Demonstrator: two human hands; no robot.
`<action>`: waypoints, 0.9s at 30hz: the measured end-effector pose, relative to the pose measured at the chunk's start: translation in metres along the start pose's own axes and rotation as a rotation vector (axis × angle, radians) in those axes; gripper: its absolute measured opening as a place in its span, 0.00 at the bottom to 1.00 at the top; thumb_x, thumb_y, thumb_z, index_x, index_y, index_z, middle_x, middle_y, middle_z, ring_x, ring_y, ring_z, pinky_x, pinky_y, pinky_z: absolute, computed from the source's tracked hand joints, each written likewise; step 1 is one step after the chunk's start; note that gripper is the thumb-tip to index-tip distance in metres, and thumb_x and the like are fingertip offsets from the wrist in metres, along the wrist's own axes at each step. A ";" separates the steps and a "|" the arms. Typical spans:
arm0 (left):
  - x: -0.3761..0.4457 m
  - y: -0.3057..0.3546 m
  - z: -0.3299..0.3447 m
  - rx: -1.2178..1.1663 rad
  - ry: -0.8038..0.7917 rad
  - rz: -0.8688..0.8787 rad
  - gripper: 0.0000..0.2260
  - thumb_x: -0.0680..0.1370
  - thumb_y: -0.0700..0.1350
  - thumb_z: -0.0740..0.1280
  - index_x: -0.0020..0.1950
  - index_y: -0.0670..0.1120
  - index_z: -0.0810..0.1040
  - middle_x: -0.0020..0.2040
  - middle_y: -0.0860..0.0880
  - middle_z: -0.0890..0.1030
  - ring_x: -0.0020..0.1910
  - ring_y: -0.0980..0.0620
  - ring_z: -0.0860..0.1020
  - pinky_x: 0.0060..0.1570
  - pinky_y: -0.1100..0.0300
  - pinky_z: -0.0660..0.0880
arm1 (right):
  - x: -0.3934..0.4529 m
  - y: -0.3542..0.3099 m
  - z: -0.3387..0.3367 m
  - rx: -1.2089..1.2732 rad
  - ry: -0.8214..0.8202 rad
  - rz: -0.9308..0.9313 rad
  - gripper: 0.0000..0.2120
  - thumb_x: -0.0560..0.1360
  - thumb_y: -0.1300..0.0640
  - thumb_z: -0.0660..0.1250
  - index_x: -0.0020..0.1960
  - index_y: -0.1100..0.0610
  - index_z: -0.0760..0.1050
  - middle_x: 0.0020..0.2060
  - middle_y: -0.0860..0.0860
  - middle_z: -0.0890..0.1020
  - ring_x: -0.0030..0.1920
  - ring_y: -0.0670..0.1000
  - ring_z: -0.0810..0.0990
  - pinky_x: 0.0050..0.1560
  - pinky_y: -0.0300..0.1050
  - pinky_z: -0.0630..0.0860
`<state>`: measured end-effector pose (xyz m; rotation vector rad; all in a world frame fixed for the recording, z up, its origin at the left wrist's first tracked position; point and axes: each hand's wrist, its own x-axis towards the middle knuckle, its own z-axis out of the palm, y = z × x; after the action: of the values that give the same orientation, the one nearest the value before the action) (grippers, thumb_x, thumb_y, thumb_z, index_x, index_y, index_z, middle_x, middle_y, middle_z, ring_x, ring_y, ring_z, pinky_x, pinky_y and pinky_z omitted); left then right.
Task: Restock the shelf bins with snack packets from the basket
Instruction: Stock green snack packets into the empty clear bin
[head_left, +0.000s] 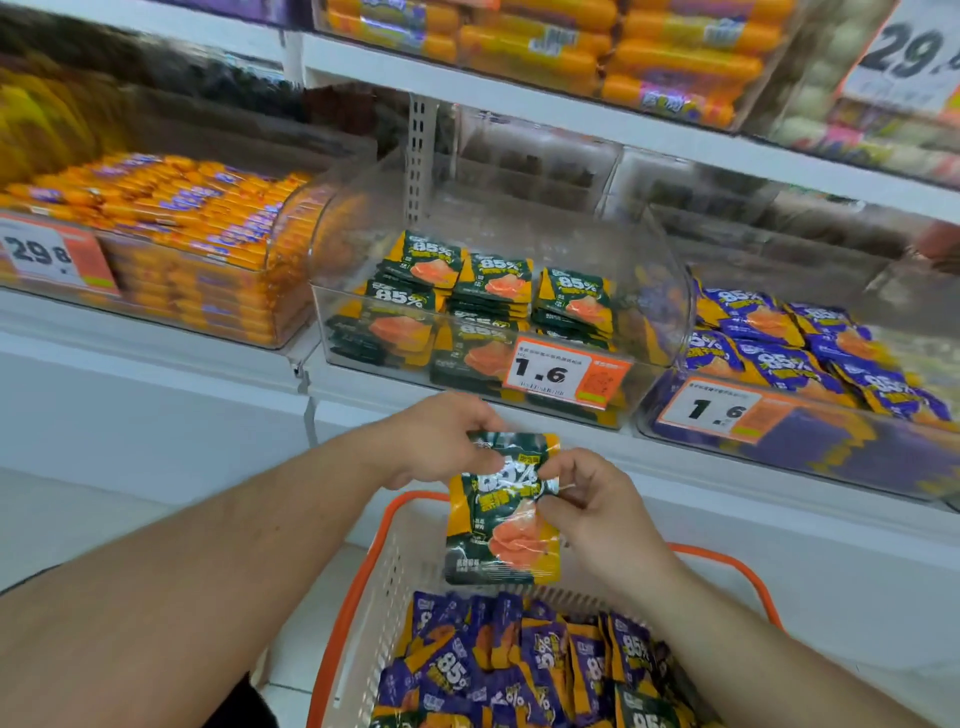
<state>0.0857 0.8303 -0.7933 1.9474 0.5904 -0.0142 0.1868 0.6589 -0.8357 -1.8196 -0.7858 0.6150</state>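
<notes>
Both hands hold one green snack packet (503, 512) upright in the air, above the far end of the basket (363, 587) and just in front of the shelf edge. The left hand (436, 441) pinches the packet's top left corner, its grip clamped on the foil; the right hand (587, 506) pinches the right edge near the top, fingers curled, grip likewise closed on the packet. The basket is pale plastic mesh with an orange rim, and holds a heap of purple packets (524, 665) — a green one or two show at its near edge. Straight ahead on the shelf stands a clear bin (670, 291) with green packets in neat stacks (493, 291), a price tag (563, 375) reading 1.6 on its front wall. The bin to the right (831, 457) holds purple packets lying loosely, with its own 1.6 tag. To the left, another clear bin (280, 244) is piled with orange sausage sticks — more lie on the shelf above.
</notes>
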 end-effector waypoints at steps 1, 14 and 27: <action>-0.002 0.003 -0.004 -0.052 0.021 0.027 0.09 0.76 0.40 0.72 0.54 0.49 0.79 0.56 0.56 0.78 0.54 0.58 0.77 0.48 0.62 0.77 | -0.001 -0.006 0.000 -0.006 0.014 -0.029 0.14 0.74 0.69 0.70 0.45 0.50 0.76 0.39 0.46 0.78 0.35 0.49 0.74 0.38 0.41 0.71; -0.030 0.032 -0.072 -0.109 0.964 0.321 0.12 0.73 0.37 0.67 0.39 0.56 0.76 0.36 0.60 0.79 0.39 0.56 0.79 0.48 0.51 0.79 | 0.071 -0.154 -0.022 0.023 0.233 -0.307 0.34 0.73 0.69 0.72 0.69 0.42 0.64 0.58 0.49 0.81 0.46 0.45 0.83 0.41 0.42 0.82; -0.006 0.012 -0.057 0.428 0.847 0.151 0.15 0.75 0.44 0.65 0.61 0.54 0.78 0.63 0.56 0.76 0.68 0.54 0.66 0.63 0.56 0.55 | 0.167 -0.137 0.008 -0.532 -0.096 0.166 0.35 0.72 0.64 0.74 0.72 0.43 0.65 0.57 0.52 0.75 0.43 0.53 0.78 0.45 0.50 0.79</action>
<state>0.0710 0.8729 -0.7564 2.3796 1.0423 0.8775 0.2587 0.8269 -0.7196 -2.3734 -0.9299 0.6435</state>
